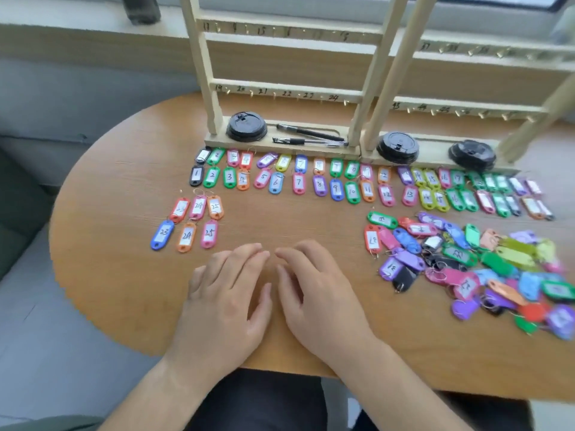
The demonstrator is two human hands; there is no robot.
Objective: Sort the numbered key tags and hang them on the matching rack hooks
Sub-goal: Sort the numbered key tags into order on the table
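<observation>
Coloured key tags lie in two ordered rows [336, 178] along the foot of the wooden rack [286, 94], numbers rising from left to right. A separate group of tags marked 23, 24 and 25 [193, 222] lies at the left. An unsorted heap of tags [473, 262] covers the right side of the table. My left hand [230, 293] and my right hand [314, 290] rest flat on the table side by side near the front edge, fingers relaxed and holding nothing. The numbered rack hooks that I can see carry no tags.
A second rack [466, 107] stands to the right of the first. Black cup lids [246, 126] [397, 148] [472, 155] and two black pens [311, 136] sit on the rack bases. The round wooden table [124, 275] ends close to my body; a window sill runs behind.
</observation>
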